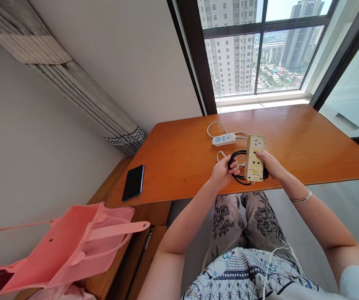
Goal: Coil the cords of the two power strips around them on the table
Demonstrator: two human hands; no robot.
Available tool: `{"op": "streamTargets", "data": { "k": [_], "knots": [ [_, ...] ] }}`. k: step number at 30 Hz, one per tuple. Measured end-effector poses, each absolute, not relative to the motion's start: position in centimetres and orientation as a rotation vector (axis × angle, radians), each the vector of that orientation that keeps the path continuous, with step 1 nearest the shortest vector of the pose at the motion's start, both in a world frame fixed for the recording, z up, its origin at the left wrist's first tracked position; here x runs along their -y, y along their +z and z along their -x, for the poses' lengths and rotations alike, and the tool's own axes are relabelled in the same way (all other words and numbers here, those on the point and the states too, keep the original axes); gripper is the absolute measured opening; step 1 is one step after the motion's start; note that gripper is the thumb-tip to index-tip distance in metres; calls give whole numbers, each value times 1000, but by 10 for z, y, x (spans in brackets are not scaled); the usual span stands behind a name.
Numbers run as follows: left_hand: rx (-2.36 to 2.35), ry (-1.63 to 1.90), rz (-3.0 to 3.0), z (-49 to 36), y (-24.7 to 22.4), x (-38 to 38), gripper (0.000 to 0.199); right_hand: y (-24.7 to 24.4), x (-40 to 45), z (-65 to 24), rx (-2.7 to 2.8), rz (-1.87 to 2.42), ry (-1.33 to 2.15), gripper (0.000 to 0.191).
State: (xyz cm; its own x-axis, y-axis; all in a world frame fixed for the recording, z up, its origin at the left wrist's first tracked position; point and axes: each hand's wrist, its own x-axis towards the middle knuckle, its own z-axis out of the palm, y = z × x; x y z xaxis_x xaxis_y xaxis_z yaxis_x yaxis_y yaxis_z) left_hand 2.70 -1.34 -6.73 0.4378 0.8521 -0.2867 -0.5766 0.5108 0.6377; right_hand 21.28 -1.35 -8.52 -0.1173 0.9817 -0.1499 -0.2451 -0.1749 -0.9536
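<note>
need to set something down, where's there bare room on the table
On the table, bare room lies between the phone and white power strip, and from the yellow power strip to the right edge. Crowded: the middle, with both strips, white cable, black cord, left hand and right hand.

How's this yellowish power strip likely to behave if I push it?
The yellowish power strip would probably slide rather than roll, given its boxy shape. The coiled black cable looks flexible, so it might drag along.
</note>
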Motion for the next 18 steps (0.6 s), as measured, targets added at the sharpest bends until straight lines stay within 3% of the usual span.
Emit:
{"op": "streamTargets", "data": {
  "k": [4,10,18],
  "knots": [
    [-650,887,-531,-24,-70,10,41,-86,15,-225,1211,1041,1482,61],
    [-763,706,-657,-19,-65,6,56,-85,18,-234,1438,1025,1487,64],
    [-746,743,-770,-23,-74,7,32,-87,17,-231,1450,1051,1497,64]
  ]
}}
